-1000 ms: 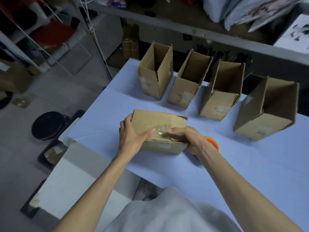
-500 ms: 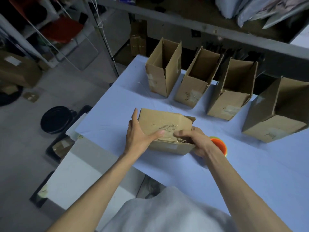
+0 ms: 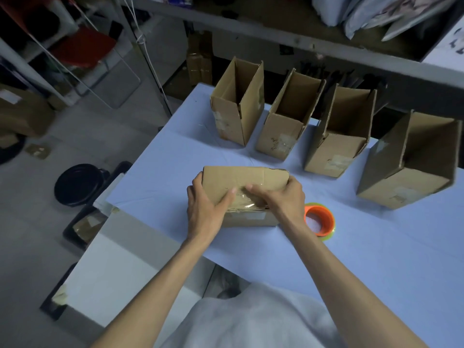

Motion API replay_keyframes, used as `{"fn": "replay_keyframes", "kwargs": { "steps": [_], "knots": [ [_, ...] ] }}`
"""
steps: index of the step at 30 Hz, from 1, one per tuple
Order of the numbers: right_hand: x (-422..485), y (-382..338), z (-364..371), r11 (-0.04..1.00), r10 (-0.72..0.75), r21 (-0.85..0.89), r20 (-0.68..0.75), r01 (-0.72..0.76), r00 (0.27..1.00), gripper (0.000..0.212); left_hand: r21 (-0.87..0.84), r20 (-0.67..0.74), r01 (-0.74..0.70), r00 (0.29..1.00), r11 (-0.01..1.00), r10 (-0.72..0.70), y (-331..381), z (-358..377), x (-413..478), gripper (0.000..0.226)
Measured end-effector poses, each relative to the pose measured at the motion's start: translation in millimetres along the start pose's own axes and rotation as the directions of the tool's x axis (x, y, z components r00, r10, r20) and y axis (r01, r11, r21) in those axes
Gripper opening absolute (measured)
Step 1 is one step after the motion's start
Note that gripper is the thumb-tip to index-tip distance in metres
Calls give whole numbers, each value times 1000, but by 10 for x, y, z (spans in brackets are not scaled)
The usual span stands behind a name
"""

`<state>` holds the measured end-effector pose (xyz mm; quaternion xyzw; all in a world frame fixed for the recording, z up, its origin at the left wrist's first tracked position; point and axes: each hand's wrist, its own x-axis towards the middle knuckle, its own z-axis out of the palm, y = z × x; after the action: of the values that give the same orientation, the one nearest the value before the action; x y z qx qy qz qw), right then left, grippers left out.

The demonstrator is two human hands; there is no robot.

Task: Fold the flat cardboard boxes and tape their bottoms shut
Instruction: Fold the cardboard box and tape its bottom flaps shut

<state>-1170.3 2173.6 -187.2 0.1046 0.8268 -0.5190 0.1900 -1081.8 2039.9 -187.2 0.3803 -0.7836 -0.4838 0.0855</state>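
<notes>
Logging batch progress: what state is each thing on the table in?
Near box, bottom up, flaps closed, clear tape across seam.
Four rear boxes, upright, tops open.
Tape roll, lying flat, unheld.
Left hand, grips near box's left end.
Right hand, grips near box's right end.

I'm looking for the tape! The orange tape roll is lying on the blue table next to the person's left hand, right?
Not quite. In the head view the orange tape roll lies on the blue table next to the right hand, not the left hand. Both grip the cardboard box.
</notes>
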Motion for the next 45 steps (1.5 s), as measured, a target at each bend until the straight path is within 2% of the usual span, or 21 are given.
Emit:
{"fn": "replay_keyframes", "kwargs": {
  "steps": [2, 5, 7, 9, 10, 12, 15, 16, 17, 18, 19, 20, 21, 23, 25, 28, 33, 36, 38, 42, 45],
  "knots": [
    [45, -16, 17, 1000, -13, 21, -21, 14, 1000, 62, 3, -33, 13, 999, 1000, -13, 15, 6, 9, 88],
    [179, 35, -7, 964, 17, 263, 84, -38, 996, 35, -48, -17, 32, 999, 998, -33, 63, -2, 96, 71],
    [249, 14, -31, 959, 20, 277, 120, -53, 993, 29, -2, -11, 31, 999, 1000, -31, 65, 5, 136, 63],
    [308, -74, -59, 947, 22, 314, 136, -64, 990, 22, 114, -35, -148, 988, 982, 153, 65, -25, 143, 63],
    [344, -128, -81, 940, 38, 329, 146, -85, 989, 19, 179, -20, -316, 946, 932, 324, 77, -54, 146, 60],
    [456, -161, -128, 929, 108, 330, 189, -167, 976, 28, 241, 53, -595, 797, 767, 601, 80, -93, 183, 41],
    [512, -139, -151, 950, 213, 174, 242, -258, 947, 34, 269, 133, -713, 693, 647, 709, 90, -94, 218, 23],
    [465, -119, -127, 981, 172, 54, 190, -185, 967, 34, 277, 145, -711, 696, 646, 703, 86, -91, 219, 20],
    [404, -91, -103, 995, 32, -96, 101, -23, 994, 36, 275, 139, -694, 713, 665, 687, 80, -90, 229, 16],
    [329, -88, -93, 942, -226, -252, 8, 221, 974, 42, 262, 123, -673, 734, 692, 668, 71, -89, 247, 12],
    [243, -103, -86, 789, -527, -369, 4, 491, 850, 46, 246, 114, -658, 749, 712, 653, 59, -94, 264, 8],
    [167, -121, -68, 603, -716, -390, 120, 696, 687, 46, 240, 117, -656, 751, 715, 650, 50, -95, 269, 4],
    [117, -133, -23, 472, -772, -352, 277, 808, 572, 42, 245, 128, -667, 742, 704, 658, 44, -91, 272, 1],
    [53, -117, 107, 390, -723, -334, 466, 858, 510, 25, 241, 161, -690, 722, 683, 673, 22, -95, 264, 5],
    [44, -94, 178, 368, -732, -383, 442, 847, 518, 11, 229, 187, -720, 693, 655, 696, -23, -122, 265, 9],
    [106, -44, 125, 335, -796, -400, 365, 853, 483, 12, 278, 209, -787, 610, 551, 764, -44, -111, 297, 18],
    [105, -27, 105, 353, -828, -375, 301, 857, 473, 3, 320, 200, -768, 627, 555, 753, 33, 13, 284, 14],
    [134, -55, 85, 385, -820, -369, 284, 846, 497, 6, 299, 221, -771, 630, 563, 745, 35, -65, 347, 15],
    [168, 41, 12, 389, -803, -386, 303, 836, 513, 25, 300, 290, -772, 634, 561, 717, 30, -125, 373, 18],
    [109, 329, -155, 175, -742, -507, 495, 844, 452, 85, 426, 498, -793, 608, 436, 618, -52, -152, 286, 77],
    [131, 299, -160, 117, -703, -540, 548, 834, 453, 100, 443, 481, -782, 620, 438, 620, -82, -137, 285, 80]
  ]
}}
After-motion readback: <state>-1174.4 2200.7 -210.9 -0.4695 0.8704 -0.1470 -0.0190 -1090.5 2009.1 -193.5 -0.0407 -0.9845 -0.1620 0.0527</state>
